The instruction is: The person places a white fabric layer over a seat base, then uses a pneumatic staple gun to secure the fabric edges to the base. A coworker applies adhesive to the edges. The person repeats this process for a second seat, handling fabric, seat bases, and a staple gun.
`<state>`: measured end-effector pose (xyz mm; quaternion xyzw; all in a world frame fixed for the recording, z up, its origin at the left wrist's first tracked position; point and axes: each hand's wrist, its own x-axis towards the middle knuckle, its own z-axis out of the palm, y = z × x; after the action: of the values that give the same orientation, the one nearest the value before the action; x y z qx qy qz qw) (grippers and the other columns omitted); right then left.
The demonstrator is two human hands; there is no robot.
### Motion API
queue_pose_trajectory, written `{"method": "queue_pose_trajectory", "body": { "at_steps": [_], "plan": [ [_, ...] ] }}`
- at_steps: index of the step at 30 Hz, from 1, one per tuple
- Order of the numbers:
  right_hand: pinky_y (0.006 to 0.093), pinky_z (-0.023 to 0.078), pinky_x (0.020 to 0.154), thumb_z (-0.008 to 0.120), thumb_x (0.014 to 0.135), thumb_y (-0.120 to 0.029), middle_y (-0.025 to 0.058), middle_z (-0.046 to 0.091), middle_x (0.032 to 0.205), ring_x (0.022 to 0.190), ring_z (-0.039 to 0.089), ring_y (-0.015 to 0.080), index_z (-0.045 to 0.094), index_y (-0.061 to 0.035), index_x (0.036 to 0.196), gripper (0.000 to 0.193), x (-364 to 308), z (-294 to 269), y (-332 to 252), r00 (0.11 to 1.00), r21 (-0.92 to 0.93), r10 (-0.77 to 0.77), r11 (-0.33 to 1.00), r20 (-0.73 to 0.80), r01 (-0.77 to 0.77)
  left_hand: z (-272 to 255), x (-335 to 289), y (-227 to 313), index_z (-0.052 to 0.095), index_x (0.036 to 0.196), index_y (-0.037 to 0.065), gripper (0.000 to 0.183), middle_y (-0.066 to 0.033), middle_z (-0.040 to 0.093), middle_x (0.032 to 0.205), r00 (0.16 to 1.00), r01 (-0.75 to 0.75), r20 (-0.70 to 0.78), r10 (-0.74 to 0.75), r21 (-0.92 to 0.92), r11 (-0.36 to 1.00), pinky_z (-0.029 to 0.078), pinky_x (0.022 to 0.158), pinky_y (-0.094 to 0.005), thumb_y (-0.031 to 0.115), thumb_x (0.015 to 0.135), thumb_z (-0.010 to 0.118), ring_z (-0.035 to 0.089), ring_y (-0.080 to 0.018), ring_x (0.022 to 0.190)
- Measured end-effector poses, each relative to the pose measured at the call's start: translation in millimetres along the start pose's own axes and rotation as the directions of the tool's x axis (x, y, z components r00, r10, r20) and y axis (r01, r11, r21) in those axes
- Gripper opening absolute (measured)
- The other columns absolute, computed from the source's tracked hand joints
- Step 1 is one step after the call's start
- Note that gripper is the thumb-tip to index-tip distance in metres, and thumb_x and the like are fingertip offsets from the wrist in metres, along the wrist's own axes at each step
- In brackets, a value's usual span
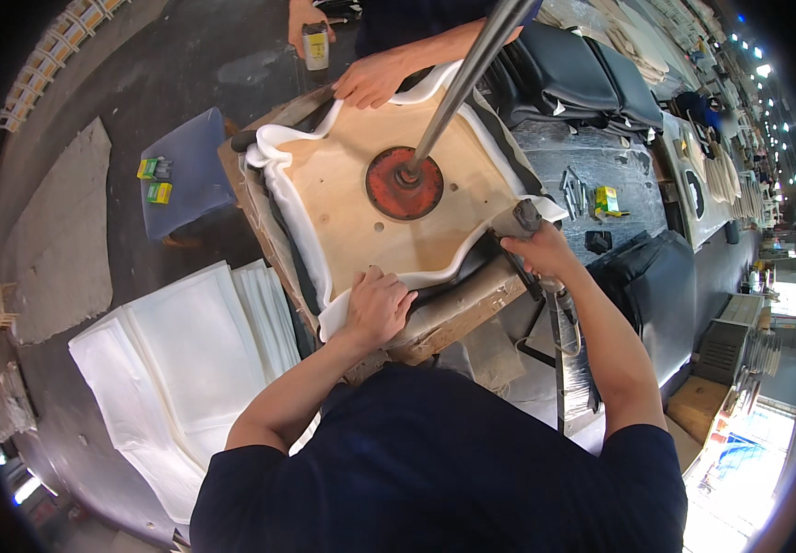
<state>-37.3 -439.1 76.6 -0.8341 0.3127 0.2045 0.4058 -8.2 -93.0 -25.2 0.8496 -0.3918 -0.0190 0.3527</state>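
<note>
A light plywood seat board (342, 221) lies in front of me, with white padding (310, 249) and black cover material folded up around its edges. My left hand (379, 309) grips the padding at the near left edge, fingers curled over onto the wood. My right hand (545, 253) is wrapped around a grey staple gun (519, 221), its nose at the near right corner of the board. A hose hangs below the tool. A red round disc (382, 184) on a metal rod (458, 88) presses on the middle of the board.
Across from me, a co-worker's hand (375, 78) rests on the far edge; the other holds a second staple gun (316, 46). White padding sheets (176, 350) lie at left, beside a blue-wrapped stool (186, 166) with small boxes. Black cushions (564, 74) and staple strips (575, 192) are at right.
</note>
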Motion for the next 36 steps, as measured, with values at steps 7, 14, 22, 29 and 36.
{"method": "queue_pose_trajectory", "body": {
  "at_steps": [7, 14, 22, 29, 36],
  "plan": [
    [0.0287, 0.051, 0.050, 0.085, 0.099, -0.022, 0.0025, 0.071, 0.078, 0.056, 0.064, 0.0102, 0.073, -0.0011, 0.123, 0.034, -46.3, 24.0, 11.9, 0.996, 0.232, -0.082, 0.969, -0.033, 0.088, 14.2, -3.7, -5.1, 0.071, 0.073, 0.012, 0.024, -0.0035, 0.066, 0.080, 0.981, 0.190, -0.026, -0.190, -0.002, 0.982, 0.041, 0.082, -0.0488, 0.025, 0.091, 0.082, 0.060, -0.0311, 0.090],
    [0.0283, 0.049, 0.050, 0.085, 0.100, -0.025, 0.0018, 0.071, 0.077, 0.056, 0.063, 0.0091, 0.076, -0.0003, 0.121, 0.034, -96.9, 111.0, -25.9, 0.988, 0.381, -0.041, 0.924, 0.149, -0.019, 20.4, 0.3, -1.3, 0.074, 0.075, 0.012, 0.020, -0.0052, 0.069, 0.083, 0.956, 0.282, -0.062, -0.286, -0.072, 0.957, 0.041, 0.089, -0.0494, 0.022, 0.091, 0.080, 0.061, -0.0317, 0.096],
    [0.0307, 0.050, 0.052, 0.084, 0.100, -0.028, 0.0034, 0.072, 0.075, 0.055, 0.064, 0.0100, 0.075, 0.0036, 0.116, 0.036, -91.5, 131.0, -47.4, 0.994, 0.207, -0.043, 0.978, 0.103, 0.021, 20.8, 2.7, 3.5, 0.075, 0.078, 0.011, 0.019, -0.0060, 0.070, 0.085, 0.935, 0.346, -0.055, -0.351, -0.073, 0.935, 0.040, 0.094, -0.0497, 0.023, 0.092, 0.079, 0.062, -0.0313, 0.102],
    [0.0325, 0.050, 0.052, 0.082, 0.101, -0.028, 0.0060, 0.072, 0.073, 0.054, 0.064, 0.0114, 0.076, 0.0010, 0.112, 0.032, -82.8, 138.2, -54.3, 0.991, 0.120, -0.076, 0.991, 0.113, 0.063, 21.7, 0.7, -0.4, 0.074, 0.077, 0.010, 0.019, -0.0068, 0.070, 0.085, 0.933, 0.347, -0.068, -0.352, -0.079, 0.935, 0.041, 0.093, -0.0504, 0.022, 0.091, 0.078, 0.062, -0.0307, 0.103],
    [0.0320, 0.047, 0.049, 0.081, 0.101, -0.029, 0.0016, 0.064, 0.063, 0.050, 0.060, 0.0117, 0.075, 0.0006, 0.107, 0.031, -78.6, 145.6, -47.9, 0.985, 0.085, -0.161, 0.984, 0.054, 0.156, 19.6, 3.0, 1.2, 0.073, 0.076, 0.010, 0.020, -0.0072, 0.070, 0.085, 0.940, 0.332, -0.066, -0.336, -0.067, 0.941, 0.040, 0.091, -0.0502, 0.023, 0.091, 0.077, 0.062, -0.0314, 0.101]
  ]
}}
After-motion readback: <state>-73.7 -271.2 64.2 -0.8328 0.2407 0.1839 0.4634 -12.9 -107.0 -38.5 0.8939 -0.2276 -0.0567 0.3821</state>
